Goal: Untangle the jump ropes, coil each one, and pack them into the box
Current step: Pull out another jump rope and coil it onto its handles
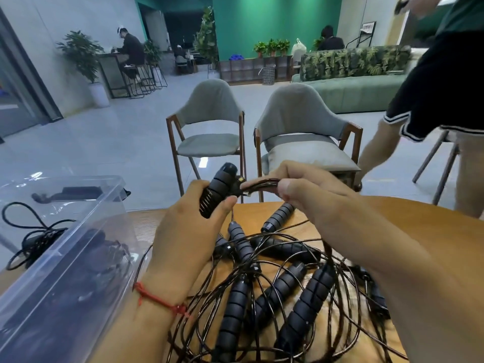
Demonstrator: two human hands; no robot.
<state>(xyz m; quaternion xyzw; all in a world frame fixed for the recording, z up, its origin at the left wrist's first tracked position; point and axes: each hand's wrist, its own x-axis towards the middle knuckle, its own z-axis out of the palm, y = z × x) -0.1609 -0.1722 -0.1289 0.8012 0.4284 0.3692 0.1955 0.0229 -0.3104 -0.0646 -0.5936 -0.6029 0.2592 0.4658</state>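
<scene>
tangled ropes crowd table, box left

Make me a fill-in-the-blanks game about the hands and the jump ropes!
1. The left hand holds a black ___ up above the table.
2. The right hand pinches a bunch of thin ___ coming out of it.
3. The other jump ropes lie in a ___ pile on the table.
4. The clear box stands on the ___ side.

Missing words: handle; cord; tangled; left
</scene>
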